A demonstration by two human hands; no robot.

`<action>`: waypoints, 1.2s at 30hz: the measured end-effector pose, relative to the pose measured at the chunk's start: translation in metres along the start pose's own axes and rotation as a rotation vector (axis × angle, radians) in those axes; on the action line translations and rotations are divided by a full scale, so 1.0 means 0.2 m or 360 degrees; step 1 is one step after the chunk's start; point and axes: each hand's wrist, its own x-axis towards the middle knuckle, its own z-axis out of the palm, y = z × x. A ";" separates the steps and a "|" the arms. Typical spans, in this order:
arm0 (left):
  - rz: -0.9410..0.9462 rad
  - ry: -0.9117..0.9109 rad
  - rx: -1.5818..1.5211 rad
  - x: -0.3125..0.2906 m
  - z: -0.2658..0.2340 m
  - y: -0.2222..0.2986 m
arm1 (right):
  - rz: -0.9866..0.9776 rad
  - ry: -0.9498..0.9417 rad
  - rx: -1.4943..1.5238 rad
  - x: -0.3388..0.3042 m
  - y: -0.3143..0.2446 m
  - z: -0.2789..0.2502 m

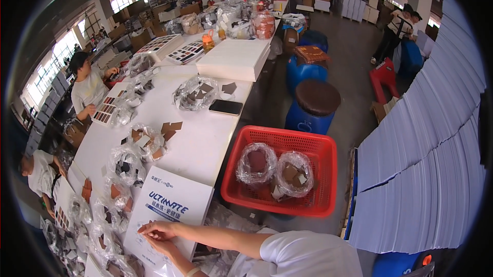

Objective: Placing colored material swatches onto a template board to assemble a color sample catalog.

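My two hands meet over a white printed booklet or cover (172, 189) lying at the table's near edge. My right hand (163, 229) reaches in from the right, its fingers bent and drawn together. Just below it is my left hand (165, 247), also closed, with a light band on its wrist. The fingertips of both hands come together above the cover's lower part. Whatever they pinch, if anything, is too small to make out. Left of the cover, clear plastic bags (127, 166) hold dark, brown and grey sample pieces.
A red basket (280, 207) with two bags of pieces stands right of the table. Blue drums (307, 118) are behind it. Tall paper stacks (421, 174) rise at the right. A phone (226, 107) and white sheets (233, 59) lie farther up the table. Co-workers sit along the left.
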 end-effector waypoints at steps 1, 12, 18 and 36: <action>0.0007 0.0014 0.0011 -0.01 0.01 0.01 | 0.0007 -0.0027 0.0009 0.00 0.00 0.00; -0.0092 -0.0047 0.0022 -0.10 0.14 0.10 | -0.0058 0.0025 0.0037 -0.02 -0.01 0.01; 0.0105 0.0115 0.0175 -0.07 0.04 0.03 | -0.0015 0.0067 0.0118 -0.03 -0.01 0.05; 0.0277 0.0447 0.0698 -0.16 0.30 0.08 | 0.0001 0.0184 0.0108 -0.01 0.00 0.00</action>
